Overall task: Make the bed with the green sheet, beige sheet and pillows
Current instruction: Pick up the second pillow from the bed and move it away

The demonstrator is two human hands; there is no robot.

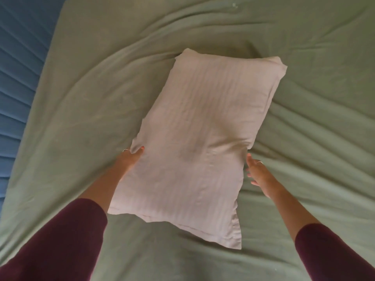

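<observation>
A pale beige pillow (194,138) lies lengthwise in the middle of the wrinkled green sheet (85,102). My left hand (129,159) grips the pillow's left edge, thumb on top and fingers hidden beneath the fabric. My right hand (257,173) hovers just off the pillow's right edge with fingers spread, holding nothing. Both arms wear dark maroon sleeves. No second pillow and no separate beige sheet is in view.
A blue quilted mattress (18,63) shows uncovered along the left side, where the green sheet's edge stops short. Folds and creases run across the sheet at the top and right.
</observation>
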